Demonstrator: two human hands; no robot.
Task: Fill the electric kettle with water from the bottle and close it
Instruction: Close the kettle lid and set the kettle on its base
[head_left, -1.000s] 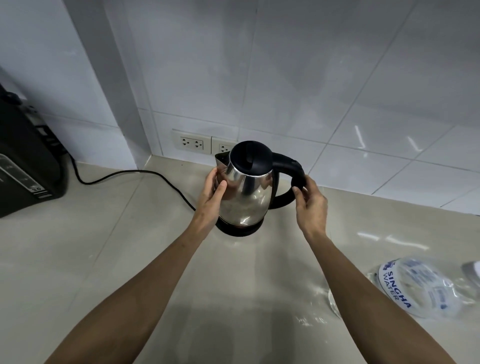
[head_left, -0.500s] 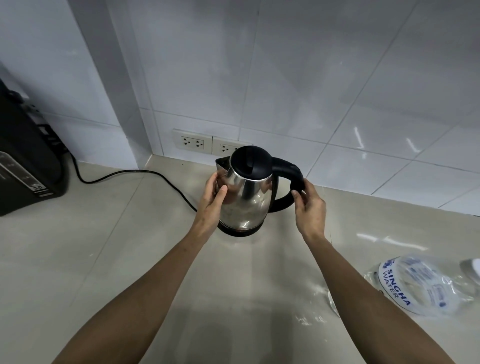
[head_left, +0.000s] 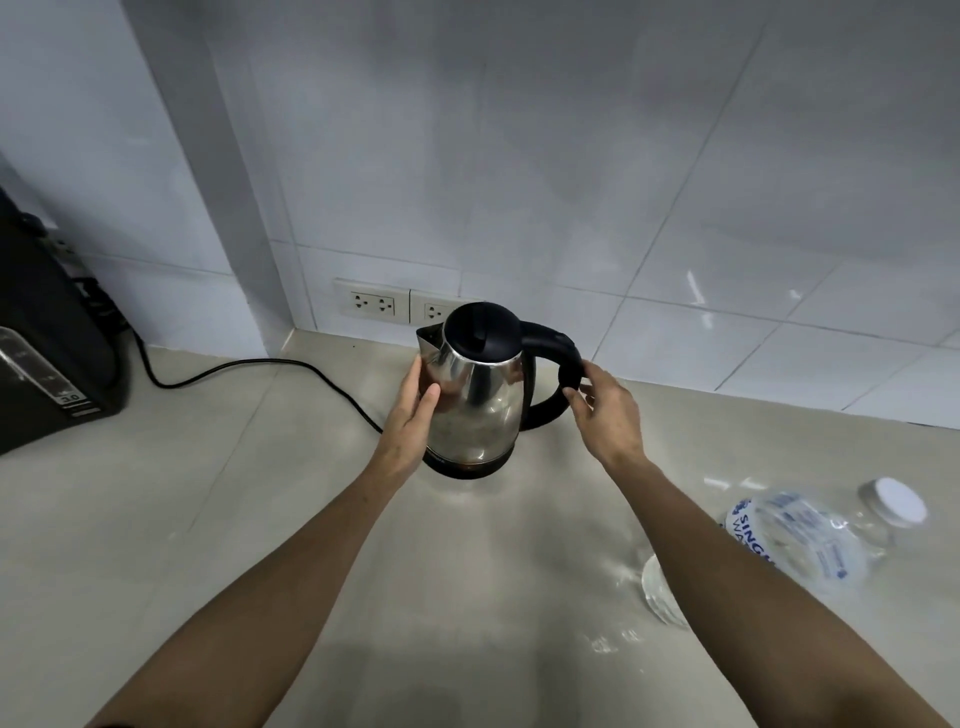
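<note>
The steel electric kettle (head_left: 478, 400) stands upright on its black base on the counter, near the back wall, with its black lid down. My left hand (head_left: 413, 415) is cupped against the left side of the steel body, below the spout. My right hand (head_left: 605, 410) is at the black handle, which sits loosely between thumb and fingertips. A clear plastic water bottle (head_left: 800, 540) with a white cap lies on its side at the right, partly hidden behind my right forearm.
A black appliance (head_left: 52, 358) stands at the left edge, and a black cord (head_left: 249, 366) runs from it across the counter toward the kettle. Two wall sockets (head_left: 374, 305) sit just behind the kettle. The beige counter (head_left: 208, 519) stretches in front.
The kettle stays in place on its base. My right hand has loosened from a full grip on the handle to a light fingertip hold. My left hand stays on the body.
</note>
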